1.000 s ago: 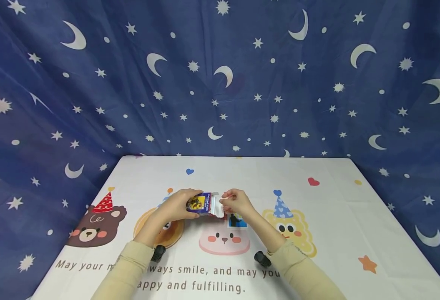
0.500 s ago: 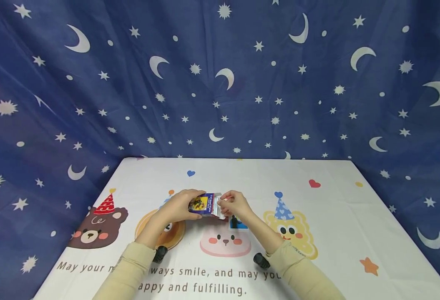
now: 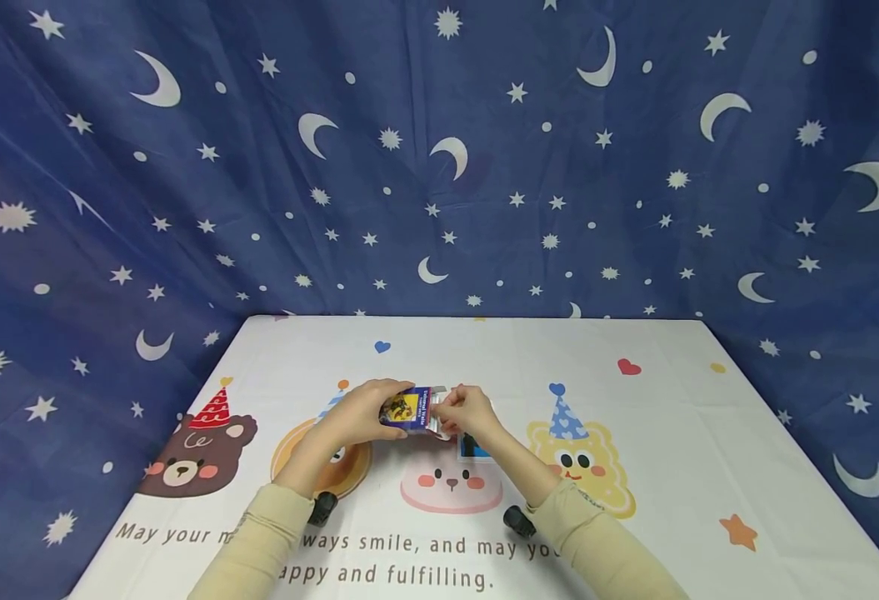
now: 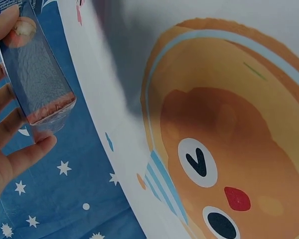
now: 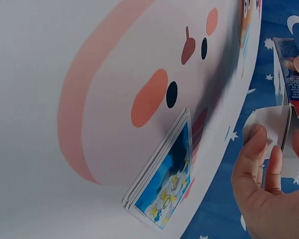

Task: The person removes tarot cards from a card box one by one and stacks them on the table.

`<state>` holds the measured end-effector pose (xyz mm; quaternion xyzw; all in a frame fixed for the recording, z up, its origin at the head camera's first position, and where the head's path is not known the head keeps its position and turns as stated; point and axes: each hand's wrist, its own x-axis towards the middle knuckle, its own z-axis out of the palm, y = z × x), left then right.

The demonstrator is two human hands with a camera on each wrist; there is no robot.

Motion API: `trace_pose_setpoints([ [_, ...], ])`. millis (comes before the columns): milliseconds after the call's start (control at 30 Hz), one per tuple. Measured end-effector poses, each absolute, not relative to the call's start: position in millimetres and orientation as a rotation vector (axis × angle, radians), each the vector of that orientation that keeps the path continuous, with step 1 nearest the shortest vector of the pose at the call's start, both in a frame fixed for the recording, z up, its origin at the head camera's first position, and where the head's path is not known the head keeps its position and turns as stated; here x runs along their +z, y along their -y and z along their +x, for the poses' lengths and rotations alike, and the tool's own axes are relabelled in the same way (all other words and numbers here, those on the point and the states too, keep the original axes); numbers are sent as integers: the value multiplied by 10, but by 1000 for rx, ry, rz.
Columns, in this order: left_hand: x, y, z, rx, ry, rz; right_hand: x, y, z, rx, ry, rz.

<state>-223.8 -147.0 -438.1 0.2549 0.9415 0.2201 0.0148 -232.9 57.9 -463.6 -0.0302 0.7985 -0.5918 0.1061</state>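
A blue tuck box for cards (image 3: 405,408), with a yellow picture on its face, is held just above the table's middle. My left hand (image 3: 362,412) grips its left end, thumb on one side and fingers on the other. The left wrist view shows clear wrap around one end of the box (image 4: 40,74). At the box's open right end, my right hand (image 3: 472,412) pinches the white flaps (image 5: 275,121) with curled fingers. Below that hand a small stack of picture cards (image 5: 167,174) lies on the table; the forearm partly covers it in the head view.
The white tablecloth (image 3: 664,467) is printed with cartoon faces and lettering. A dark blue curtain (image 3: 379,208) with moons and stars rises behind the table. Black wrist cameras sit under the left (image 3: 322,508) and right (image 3: 518,522) forearms.
My right fingers have moved left against the box's open end, and less of the white flap shows. The box has shifted slightly right in view, still in my left hand.
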Motion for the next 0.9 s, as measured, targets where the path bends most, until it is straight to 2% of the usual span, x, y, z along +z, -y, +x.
trace_pose_setpoints([
  [600,-4368,1481,-2210,672,-2934,736,-4683,-610,-2343,-1819,-2101,89],
  [900,-4396,1524,-2210,659,-2960,795,-4669,-654,-2316,-1828,-2092,148],
])
